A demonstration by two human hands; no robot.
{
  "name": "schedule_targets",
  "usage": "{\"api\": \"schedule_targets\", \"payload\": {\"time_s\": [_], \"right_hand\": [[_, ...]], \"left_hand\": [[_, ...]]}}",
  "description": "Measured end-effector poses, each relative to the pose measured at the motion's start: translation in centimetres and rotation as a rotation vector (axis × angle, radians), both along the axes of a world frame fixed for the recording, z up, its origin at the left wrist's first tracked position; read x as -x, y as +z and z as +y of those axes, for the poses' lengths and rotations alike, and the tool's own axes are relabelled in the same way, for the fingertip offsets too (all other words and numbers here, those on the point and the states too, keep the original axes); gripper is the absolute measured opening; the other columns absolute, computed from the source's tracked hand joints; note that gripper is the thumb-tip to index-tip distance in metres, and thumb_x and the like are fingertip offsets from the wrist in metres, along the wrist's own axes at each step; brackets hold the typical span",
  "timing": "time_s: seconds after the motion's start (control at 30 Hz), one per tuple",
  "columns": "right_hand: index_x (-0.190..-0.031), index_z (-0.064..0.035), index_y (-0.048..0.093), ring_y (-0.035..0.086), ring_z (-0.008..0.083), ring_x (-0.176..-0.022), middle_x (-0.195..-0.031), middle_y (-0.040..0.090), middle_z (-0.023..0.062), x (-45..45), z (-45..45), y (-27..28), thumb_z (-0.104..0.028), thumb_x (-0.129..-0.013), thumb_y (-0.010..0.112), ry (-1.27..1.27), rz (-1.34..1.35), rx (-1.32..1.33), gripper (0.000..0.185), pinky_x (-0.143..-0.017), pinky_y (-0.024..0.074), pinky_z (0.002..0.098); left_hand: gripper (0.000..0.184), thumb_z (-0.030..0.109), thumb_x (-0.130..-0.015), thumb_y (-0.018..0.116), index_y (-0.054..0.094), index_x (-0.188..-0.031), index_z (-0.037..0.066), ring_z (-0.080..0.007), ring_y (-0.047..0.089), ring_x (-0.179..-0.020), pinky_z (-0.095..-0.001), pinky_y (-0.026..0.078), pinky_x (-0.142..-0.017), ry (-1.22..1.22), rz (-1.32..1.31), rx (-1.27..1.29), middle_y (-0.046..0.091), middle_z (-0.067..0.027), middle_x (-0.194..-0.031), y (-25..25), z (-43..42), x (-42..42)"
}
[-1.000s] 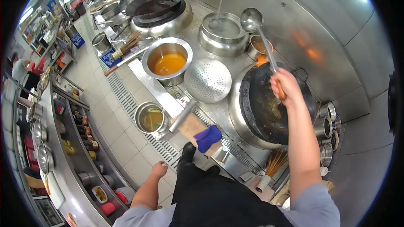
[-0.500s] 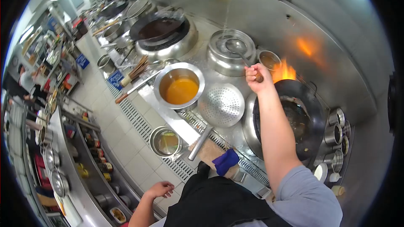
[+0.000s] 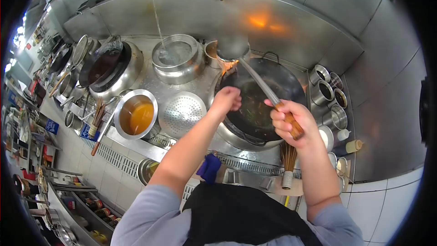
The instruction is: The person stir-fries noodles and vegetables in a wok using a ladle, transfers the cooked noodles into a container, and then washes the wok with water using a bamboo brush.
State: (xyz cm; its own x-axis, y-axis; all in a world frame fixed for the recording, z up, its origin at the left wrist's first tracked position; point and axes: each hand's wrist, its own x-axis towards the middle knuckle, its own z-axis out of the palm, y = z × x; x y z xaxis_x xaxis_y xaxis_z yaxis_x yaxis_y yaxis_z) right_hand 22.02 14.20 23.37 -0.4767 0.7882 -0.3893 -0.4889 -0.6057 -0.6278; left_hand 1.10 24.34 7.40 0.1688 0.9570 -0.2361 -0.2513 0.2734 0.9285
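Note:
My right hand (image 3: 293,120) is wrapped round the wooden end of a ladle (image 3: 261,81). Its bowl, smeared by motion, hangs over the far left rim of a large black wok (image 3: 282,77). A little brownish liquid with dark bits lies in the wok. My left hand (image 3: 227,100) is above the wok's left rim, fingers curled in; whatever they may hold is hidden. Left of it, a perforated strainer (image 3: 182,111) rests on the steel counter. Flames (image 3: 226,65) show at the wok's far left edge.
Water runs from a spout into a steel pot (image 3: 177,57) at the back. A pot of orange liquid (image 3: 142,117) stands left of the strainer. Seasoning containers (image 3: 322,92) line the right side. A bamboo brush (image 3: 287,166) and a purple cloth (image 3: 209,168) lie along the front edge.
The view has turned right. My right hand has carried the ladle from the back steel pot to the wok. My left hand has risen from my side to the wok's left rim, fingers curling.

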Motion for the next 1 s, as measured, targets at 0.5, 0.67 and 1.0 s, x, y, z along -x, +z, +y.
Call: {"api": "schedule_targets", "payload": {"time_s": [0.5,0.67,1.0], "right_hand": [[-0.128,-0.0012,0.048,0.048,0.0099,-0.044,-0.066,0.049,0.0007,-11.3,-10.4,1.7,0.001,-0.083,0.049,-0.082,-0.853,-0.327,0.044,-0.042,0.0424,0.0251],[-0.136,-0.003,0.043,0.05,0.0098,-0.045,-0.066,0.048,0.0001,-8.9,-7.8,-0.1,-0.002,-0.084,0.05,-0.073,-1.156,-0.474,0.052,-0.042,0.0404,0.025],[-0.084,-0.0044,0.054,0.048,0.0122,-0.041,-0.063,0.052,0.0033,7.1,12.3,-3.7,-0.007,-0.08,0.054,0.186,-0.695,-0.601,0.005,-0.037,0.0382,0.0259]], "left_hand": [[0.026,0.021,-0.088,0.059,0.065,-0.085,-0.004,-0.0285,0.064,-0.063,-0.0391,0.054,-0.06,-0.165,0.535,-0.089,0.065,-0.018,-0.077,-6.3,12.9,-15.1],[0.049,0.039,-0.096,0.043,0.069,-0.092,-0.002,-0.041,0.063,-0.094,-0.0453,0.05,-0.085,-0.156,1.027,-0.488,0.066,-0.0267,-0.096,-6.0,10.0,-13.5],[0.008,0.004,-0.077,0.054,0.059,-0.082,0.006,-0.0389,0.062,-0.08,-0.0457,0.049,-0.072,-0.184,0.994,-0.691,0.062,-0.018,-0.078,-2.5,-2.5,-3.2]]}}
